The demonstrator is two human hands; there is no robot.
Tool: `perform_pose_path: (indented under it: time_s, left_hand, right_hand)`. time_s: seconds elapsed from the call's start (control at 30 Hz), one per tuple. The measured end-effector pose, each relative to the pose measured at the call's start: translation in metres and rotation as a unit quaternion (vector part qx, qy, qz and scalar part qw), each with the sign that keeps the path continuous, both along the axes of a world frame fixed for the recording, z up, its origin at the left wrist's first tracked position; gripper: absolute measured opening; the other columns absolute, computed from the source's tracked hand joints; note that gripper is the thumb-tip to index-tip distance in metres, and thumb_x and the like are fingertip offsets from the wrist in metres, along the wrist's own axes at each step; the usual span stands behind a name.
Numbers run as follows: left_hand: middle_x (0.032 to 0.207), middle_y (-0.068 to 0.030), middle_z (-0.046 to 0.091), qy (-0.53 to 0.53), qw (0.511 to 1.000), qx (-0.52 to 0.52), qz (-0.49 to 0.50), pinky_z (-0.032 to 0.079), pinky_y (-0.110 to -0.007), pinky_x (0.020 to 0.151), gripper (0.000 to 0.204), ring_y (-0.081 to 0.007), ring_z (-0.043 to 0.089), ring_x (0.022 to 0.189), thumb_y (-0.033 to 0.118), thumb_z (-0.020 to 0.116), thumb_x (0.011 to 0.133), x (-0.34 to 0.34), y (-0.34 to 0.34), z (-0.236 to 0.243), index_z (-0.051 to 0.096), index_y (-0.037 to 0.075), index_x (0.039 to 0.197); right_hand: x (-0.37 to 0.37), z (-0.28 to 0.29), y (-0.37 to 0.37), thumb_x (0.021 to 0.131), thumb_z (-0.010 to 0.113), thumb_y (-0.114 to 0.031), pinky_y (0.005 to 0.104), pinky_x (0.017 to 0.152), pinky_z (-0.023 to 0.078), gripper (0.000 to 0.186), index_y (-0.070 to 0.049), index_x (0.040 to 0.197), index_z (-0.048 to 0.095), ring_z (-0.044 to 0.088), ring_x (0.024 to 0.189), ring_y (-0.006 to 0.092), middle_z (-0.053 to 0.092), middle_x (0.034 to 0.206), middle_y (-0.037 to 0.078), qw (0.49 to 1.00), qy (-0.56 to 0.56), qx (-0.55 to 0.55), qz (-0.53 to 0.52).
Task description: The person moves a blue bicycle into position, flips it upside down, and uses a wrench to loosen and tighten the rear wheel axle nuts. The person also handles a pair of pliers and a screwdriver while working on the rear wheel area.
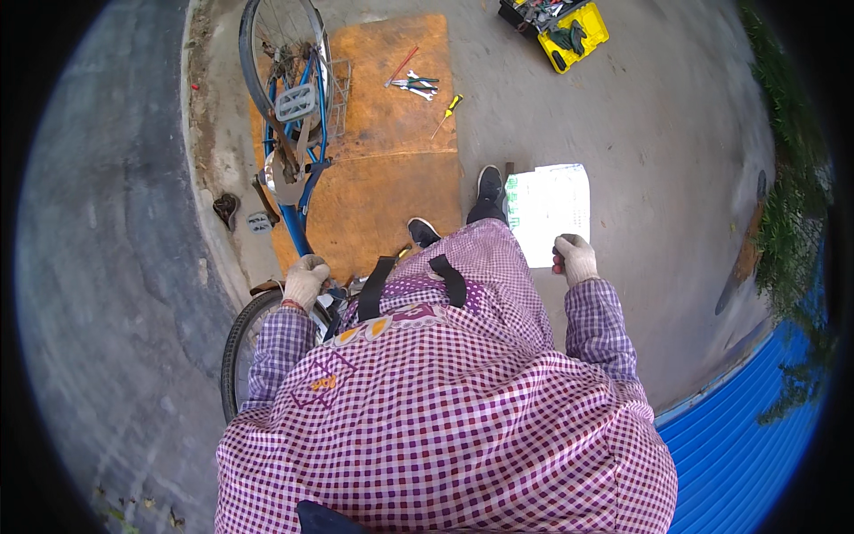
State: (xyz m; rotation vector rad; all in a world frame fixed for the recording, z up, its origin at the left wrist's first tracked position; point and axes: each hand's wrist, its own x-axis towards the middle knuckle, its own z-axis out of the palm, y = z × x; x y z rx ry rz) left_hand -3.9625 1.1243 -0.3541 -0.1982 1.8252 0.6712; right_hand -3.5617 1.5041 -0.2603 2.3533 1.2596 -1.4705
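My left hand (305, 283), in a pale glove, is closed beside the lower end of the blue bicycle frame (293, 226), above the front tyre (235, 356); what it grips, if anything, is hidden. My right hand (574, 260), also gloved, has curled fingers at the lower right of a white sheet with green print (546, 209); I cannot tell whether it holds anything. The bicycle's other wheel (251, 62) and pedal (294, 102) show higher up, over an orange board (374, 196). My checked apron and both shoes are below me.
Pliers and wrenches (414, 84) and a yellow-handled screwdriver (452, 107) lie on the board. An open yellow-black toolbox (583, 40) is at the top. A saddle (226, 210) lies by the kerb at left. Plants (783, 205) and blue corrugated metal (738, 427) line the right.
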Motion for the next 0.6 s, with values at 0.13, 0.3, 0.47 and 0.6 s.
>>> perform_pose_path:
  time_s: [0.13,0.3,0.47,0.6]
  left_hand:
    - [0.079,-0.0081,0.070,0.023,0.998,0.054,-0.014,0.051,-0.030,0.059,0.023,-0.0144,0.066,0.066,0.014,0.067,0.091,-0.009,0.005,0.010,0.071,-0.003,0.106]
    - [0.087,-0.0112,0.073,0.070,0.997,0.027,-0.030,0.053,-0.031,0.064,0.028,-0.0153,0.069,0.073,0.015,0.067,0.090,-0.002,0.050,0.040,0.071,-0.005,0.109]
    - [0.102,-0.0134,0.073,0.021,0.995,0.044,-0.084,0.055,-0.031,0.074,0.036,-0.0175,0.069,0.083,0.015,0.065,0.095,-0.018,0.167,-0.165,0.066,-0.007,0.124]
    - [0.107,-0.0167,0.076,-0.015,0.988,0.103,-0.112,0.057,-0.034,0.086,0.039,-0.0242,0.074,0.095,0.023,0.068,0.094,-0.063,0.292,-0.448,0.068,-0.003,0.123]
  right_hand:
    - [-0.015,0.013,-0.010,0.094,0.072,-0.024,0.0304,0.070,0.057,0.053,0.006,0.136,0.061,0.067,0.089,0.0161,0.072,0.112,0.013,0.998,-0.030,0.012,0.060]
    - [-0.043,0.003,0.026,0.091,0.073,-0.030,0.0344,0.084,0.057,0.054,0.006,0.130,0.067,0.070,0.101,0.0233,0.074,0.117,0.017,0.981,-0.061,-0.013,0.183]
    - [-0.187,-0.273,0.140,0.087,0.073,-0.033,0.0408,0.097,0.056,0.055,0.005,0.126,0.068,0.073,0.109,0.0336,0.076,0.112,0.021,0.935,-0.062,0.051,0.346]
    - [-0.337,-0.599,0.232,0.085,0.076,-0.031,0.0410,0.099,0.055,0.056,0.002,0.129,0.067,0.071,0.114,0.0347,0.074,0.119,0.022,0.888,-0.074,0.115,0.440]
